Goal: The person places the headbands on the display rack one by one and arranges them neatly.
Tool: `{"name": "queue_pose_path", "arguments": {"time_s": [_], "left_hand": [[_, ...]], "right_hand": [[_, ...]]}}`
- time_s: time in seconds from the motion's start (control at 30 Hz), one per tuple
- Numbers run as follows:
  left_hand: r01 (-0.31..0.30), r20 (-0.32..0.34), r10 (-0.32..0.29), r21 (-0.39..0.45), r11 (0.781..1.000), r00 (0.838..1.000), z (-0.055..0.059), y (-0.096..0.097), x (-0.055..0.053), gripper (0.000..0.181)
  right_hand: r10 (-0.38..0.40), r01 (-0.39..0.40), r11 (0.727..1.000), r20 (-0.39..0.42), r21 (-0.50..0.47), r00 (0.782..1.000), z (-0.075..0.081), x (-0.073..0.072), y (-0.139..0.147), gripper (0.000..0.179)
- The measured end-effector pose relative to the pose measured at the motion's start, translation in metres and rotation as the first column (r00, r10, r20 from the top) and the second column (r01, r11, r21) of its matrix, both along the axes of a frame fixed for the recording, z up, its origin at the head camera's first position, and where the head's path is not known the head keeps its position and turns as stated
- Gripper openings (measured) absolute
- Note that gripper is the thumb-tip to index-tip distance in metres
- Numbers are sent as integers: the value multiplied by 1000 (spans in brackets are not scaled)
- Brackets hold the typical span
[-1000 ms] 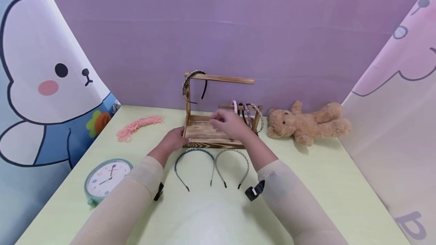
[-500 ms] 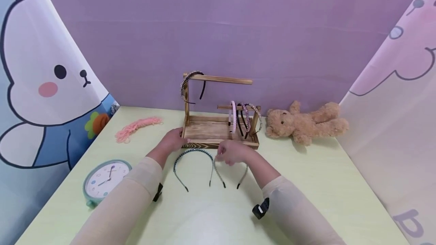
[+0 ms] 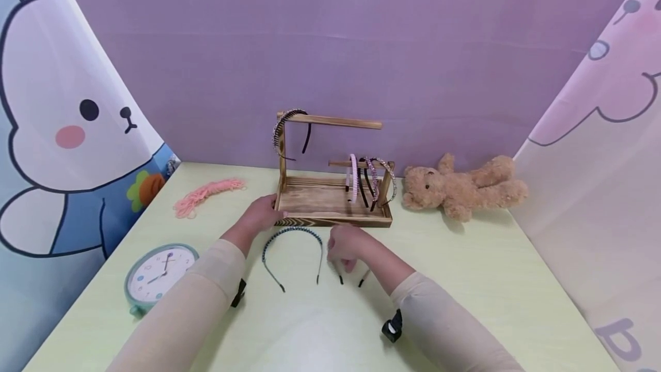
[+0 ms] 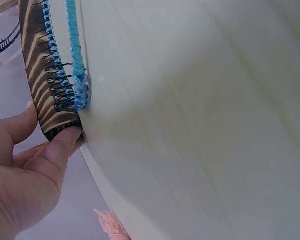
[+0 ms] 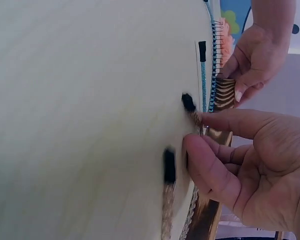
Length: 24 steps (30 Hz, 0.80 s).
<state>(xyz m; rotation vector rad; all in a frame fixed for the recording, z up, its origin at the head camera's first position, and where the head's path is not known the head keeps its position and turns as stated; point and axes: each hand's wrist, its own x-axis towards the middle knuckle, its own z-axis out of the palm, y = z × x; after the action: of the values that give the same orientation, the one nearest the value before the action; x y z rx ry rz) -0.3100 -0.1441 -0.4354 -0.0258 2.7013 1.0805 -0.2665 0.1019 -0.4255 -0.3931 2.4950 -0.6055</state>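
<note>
My left hand (image 3: 258, 216) grips the left end of a wooden headband rack (image 3: 320, 195), thumb and fingers on either side of its corner in the left wrist view. In front of the rack, my right hand (image 3: 352, 244) is at a pale beaded headband (image 5: 167, 207), which lies on the table. Thumb and forefinger pinch one arm of it near its black tip (image 5: 188, 102). Most of its arch is hidden under the hand in the head view. A blue beaded headband (image 3: 295, 228) lies just left of it, its arch close to the rack's front edge.
A dark jewelled headband (image 3: 278, 131) hangs on the rack's upper bar. A pink headband (image 3: 354, 179) and several others hang on the lower bar. Pink yarn (image 3: 206, 194) and a round clock (image 3: 161, 274) lie on the left, a teddy bear (image 3: 459, 188) on the right.
My right hand has come down from over the rack to the pale headband, and its fingers have closed on one arm. My left hand has stayed on the rack.
</note>
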Motion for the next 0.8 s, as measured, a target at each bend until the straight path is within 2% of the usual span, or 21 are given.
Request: {"name": "queue_pose_path", "arguments": {"time_s": [0.2, 0.3, 0.57, 0.67, 0.8], "left_hand": [[13, -6, -13, 7, 1000, 1000, -1, -1, -1, 66], [20, -8, -20, 8, 1000, 1000, -1, -2, -1, 66], [29, -19, -28, 9, 1000, 999, -3, -4, -2, 65], [41, -33, -41, 7, 999, 999, -2, -3, -2, 64], [54, -52, -53, 7, 999, 997, -2, -3, 0, 63]], "right_hand": [[9, -5, 997, -52, 75, 999, 0, 0, -3, 21], [-2, 9, 994, -67, 106, 998, -1, -1, -5, 20], [-34, 41, 992, -64, 120, 997, 0, -1, -7, 29], [-22, 25, 996, -45, 80, 999, 1, -2, -1, 32], [-27, 30, 997, 43, -75, 999, 3, -5, 12, 19]]}}
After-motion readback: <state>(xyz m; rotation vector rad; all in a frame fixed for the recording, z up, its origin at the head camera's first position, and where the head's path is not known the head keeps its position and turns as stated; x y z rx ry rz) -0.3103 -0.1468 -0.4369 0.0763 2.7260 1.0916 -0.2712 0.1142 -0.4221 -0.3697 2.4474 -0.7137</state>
